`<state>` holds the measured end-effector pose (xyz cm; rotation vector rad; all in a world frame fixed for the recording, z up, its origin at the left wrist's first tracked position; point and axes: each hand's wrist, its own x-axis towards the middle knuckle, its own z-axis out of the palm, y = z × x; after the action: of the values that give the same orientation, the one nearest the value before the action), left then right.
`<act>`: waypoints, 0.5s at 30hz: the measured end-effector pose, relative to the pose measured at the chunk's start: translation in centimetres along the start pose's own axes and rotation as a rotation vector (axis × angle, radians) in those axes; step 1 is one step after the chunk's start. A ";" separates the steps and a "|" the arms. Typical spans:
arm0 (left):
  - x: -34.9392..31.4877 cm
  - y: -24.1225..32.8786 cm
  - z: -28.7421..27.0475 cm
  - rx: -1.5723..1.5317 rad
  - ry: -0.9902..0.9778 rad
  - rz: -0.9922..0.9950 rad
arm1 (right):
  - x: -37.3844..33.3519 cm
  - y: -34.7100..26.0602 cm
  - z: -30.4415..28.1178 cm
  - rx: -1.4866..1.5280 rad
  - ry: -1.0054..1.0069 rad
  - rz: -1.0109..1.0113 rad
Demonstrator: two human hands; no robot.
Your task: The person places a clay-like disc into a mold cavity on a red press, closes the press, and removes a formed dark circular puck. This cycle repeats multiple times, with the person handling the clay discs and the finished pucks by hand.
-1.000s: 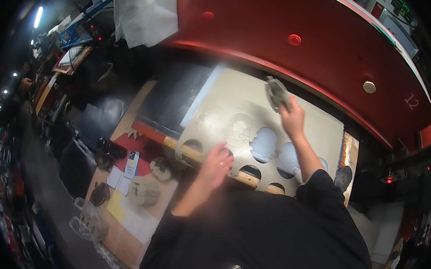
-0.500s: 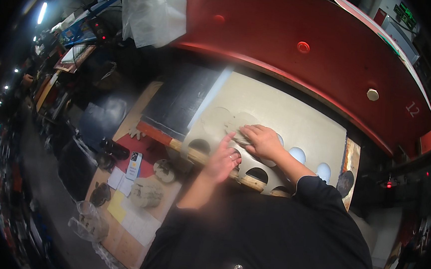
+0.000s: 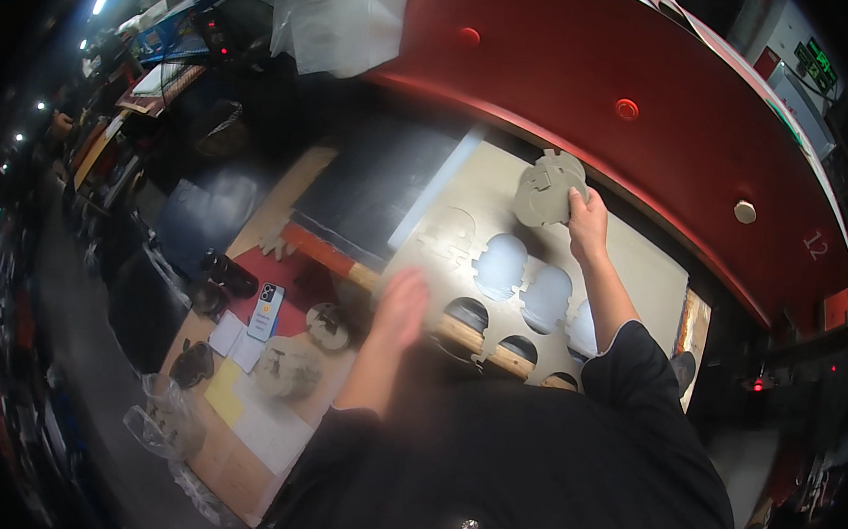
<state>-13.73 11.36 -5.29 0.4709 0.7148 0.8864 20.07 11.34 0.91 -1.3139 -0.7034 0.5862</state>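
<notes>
My right hand (image 3: 589, 225) is closed on the edge of several flat, grey-beige die-cut pieces (image 3: 543, 194) with rounded, notched outlines. It lifts them above the far part of a large beige sheet (image 3: 631, 254). Cut-out holes with matching outlines run along the sheet, among them a pale blue-showing hole (image 3: 500, 267); through the nearer holes a wooden strip shows. One cut outline (image 3: 449, 235) still has its material in place at the sheet's left. Smeared by motion, my left hand (image 3: 401, 307) is beside the sheet's near-left edge, and its finger posture is unclear.
A red machine panel (image 3: 546, 67) stands across the far side, with clear plastic bags (image 3: 338, 18) hanging at its left. On the side table at left lie a phone (image 3: 264, 312), papers (image 3: 270, 431), a stack of cut pieces (image 3: 289, 368) and dark bottles (image 3: 227, 272).
My right hand has picked the cut pieces off the sheet and carried them up and away to the right, exposing holes. My left hand has drawn back to the left.
</notes>
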 end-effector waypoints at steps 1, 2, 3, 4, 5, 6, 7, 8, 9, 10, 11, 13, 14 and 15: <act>0.3 0.0 -0.2 -0.011 0.025 -0.029 | 0.3 -0.2 0.3 -0.064 0.007 -0.063; 0.6 0.1 -0.4 -0.022 0.050 -0.058 | 0.3 -0.5 0.7 -0.135 0.030 -0.107; 0.8 0.3 -0.5 -0.045 0.020 -0.058 | 0.0 -0.6 1.5 -0.303 0.025 -0.250; 1.1 0.5 -0.5 -0.066 -0.010 -0.057 | -0.8 -0.6 2.7 -0.480 0.047 -0.352; 1.3 0.8 -0.4 -0.067 -0.035 -0.054 | -1.9 -0.4 4.0 -0.571 0.028 -0.445; 1.6 1.2 -0.3 -0.084 -0.087 -0.064 | -3.4 -0.1 5.5 -0.604 -0.035 -0.551; 1.9 1.6 -0.1 -0.081 -0.134 -0.072 | -5.0 0.2 7.0 -0.629 -0.118 -0.557; 2.1 1.9 0.2 -0.052 -0.150 -0.086 | -6.5 0.5 8.2 -0.663 -0.271 -0.542; 2.2 2.0 0.6 -0.110 -0.186 -0.080 | -7.9 0.6 8.9 -0.809 -0.451 -0.407; 2.3 2.3 0.9 -0.139 -0.191 -0.069 | -9.0 0.6 9.2 -0.743 -0.616 -0.475; 2.1 2.4 1.3 -0.166 -0.196 -0.057 | -9.6 0.5 9.5 -0.817 -0.678 -0.763; 1.6 2.8 1.9 -0.187 -0.202 -0.047 | -10.2 0.6 9.9 -0.785 -0.593 -0.794; 1.4 3.0 2.1 -0.169 -0.242 -0.048 | -10.0 0.7 9.9 -0.724 -0.593 -0.702; 1.1 3.2 2.3 -0.150 -0.266 -0.051 | -9.5 0.7 9.9 -0.776 -0.600 -0.663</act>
<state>-13.25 13.87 -2.15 0.4248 0.4124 0.8048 6.39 10.97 0.06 -1.4743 -1.9082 0.1337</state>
